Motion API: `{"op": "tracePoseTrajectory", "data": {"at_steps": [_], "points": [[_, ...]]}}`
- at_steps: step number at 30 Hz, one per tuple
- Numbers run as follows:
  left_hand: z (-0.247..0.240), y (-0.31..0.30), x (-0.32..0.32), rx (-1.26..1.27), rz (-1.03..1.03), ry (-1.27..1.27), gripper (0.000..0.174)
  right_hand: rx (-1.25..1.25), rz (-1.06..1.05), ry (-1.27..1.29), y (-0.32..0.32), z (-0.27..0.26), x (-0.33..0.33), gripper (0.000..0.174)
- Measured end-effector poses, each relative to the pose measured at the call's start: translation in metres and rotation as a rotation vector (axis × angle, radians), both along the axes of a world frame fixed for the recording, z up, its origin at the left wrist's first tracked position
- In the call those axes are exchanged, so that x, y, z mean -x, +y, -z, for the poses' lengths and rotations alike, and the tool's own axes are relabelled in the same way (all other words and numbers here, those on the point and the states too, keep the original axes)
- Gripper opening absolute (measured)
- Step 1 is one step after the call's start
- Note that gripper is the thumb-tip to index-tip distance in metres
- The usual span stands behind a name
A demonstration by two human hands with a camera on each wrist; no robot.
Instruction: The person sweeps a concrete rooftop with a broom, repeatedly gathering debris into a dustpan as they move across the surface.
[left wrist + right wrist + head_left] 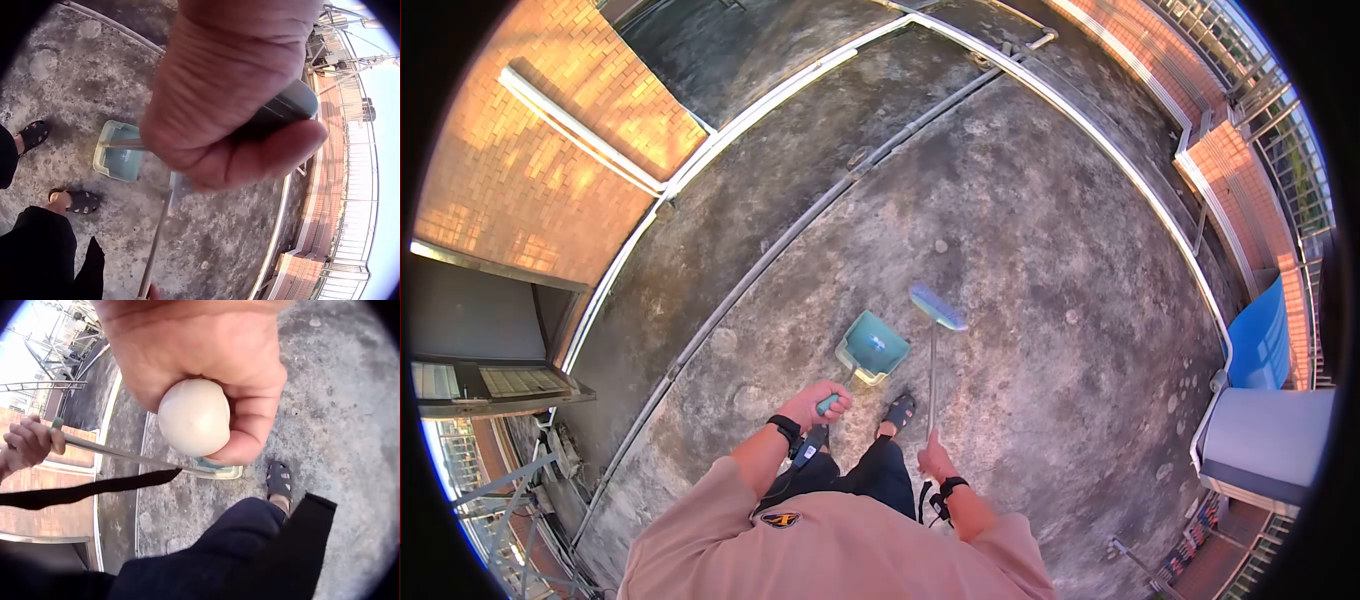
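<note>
My left hand (818, 404) grips the green handle end (828, 404) of a long-handled dustpan (855, 352). The teal pan sits low over the concrete in front of my feet, with a pale bluish bit lying inside. In the left wrist view the handle runs down from my fist to the pan (119, 169). My right hand (937, 460) holds the metal stick of a broom (938, 307). Its blue-and-purple bristle head is beyond and to the right of the dustpan. The stick's white rounded end (195, 417) shows out of my right fist in the right wrist view.
Stained concrete floor (1040, 250) spreads all around. A grey pipe (800, 232) runs across it on the left, and a white pipe (1100, 140) borders the far side. A tiled wall (570, 100) rises at left. On the right stand a blue sheet (1260, 340) and a grey box (1265, 435).
</note>
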State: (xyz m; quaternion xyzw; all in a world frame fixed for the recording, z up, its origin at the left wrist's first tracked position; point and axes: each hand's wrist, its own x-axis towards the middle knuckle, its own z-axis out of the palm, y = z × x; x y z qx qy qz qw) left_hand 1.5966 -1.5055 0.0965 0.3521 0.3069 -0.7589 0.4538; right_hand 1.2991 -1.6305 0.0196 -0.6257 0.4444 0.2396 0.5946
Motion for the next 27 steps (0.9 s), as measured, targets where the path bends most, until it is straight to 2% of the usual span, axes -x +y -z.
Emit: {"op": "tracePoseTrajectory", "data": {"at_steps": [1,3,4,6,8,9,13,15,19,21,24,27], "points": [[0.001,-0.006,-0.004,-0.011,0.038,0.007,0.022,-0.032,-0.034,-0.021,0.020,-0.005,0.020,0.062],[-0.001,-0.013,-0.008,-0.017,0.042,0.006,0.022,-0.202,-0.033,-0.032,0.036,-0.040,0.042,0.063],[-0.004,-0.014,-0.010,-0.032,0.057,-0.006,0.022,-0.198,-0.042,-0.024,0.042,-0.048,0.053,0.063],[-0.013,-0.013,-0.014,-0.053,0.019,-0.016,0.023,-0.291,0.238,-0.166,0.050,-0.061,0.062,0.061],[-0.019,-0.012,-0.019,-0.071,-0.015,-0.024,0.024,-0.333,0.276,-0.099,0.042,-0.071,0.056,0.061],[-0.021,-0.012,-0.024,-0.074,0.032,0.006,0.024,-0.377,0.320,-0.038,0.035,-0.081,0.048,0.060],[-0.019,-0.012,-0.054,-0.026,0.085,0.045,0.024,-0.356,0.415,-0.060,0.011,-0.116,-0.020,0.055],[-0.014,-0.008,-0.081,0.048,0.021,0.148,0.020,-0.270,0.391,-0.038,-0.008,-0.116,-0.062,0.053],[-0.009,-0.008,-0.130,0.058,-0.021,0.137,0.021,-0.191,0.536,-0.138,-0.074,-0.085,-0.159,0.049],[-0.008,-0.007,-0.154,0.070,-0.044,0.127,0.022,-0.131,0.506,-0.156,-0.108,-0.068,-0.211,0.046],[-0.017,-0.011,-0.183,0.080,0.043,0.056,0.021,-0.097,0.507,-0.143,-0.142,-0.043,-0.281,0.046],[-0.012,-0.015,-0.203,0.072,0.026,0.017,0.022,-0.045,0.434,-0.092,-0.137,-0.024,-0.330,0.046]]}}
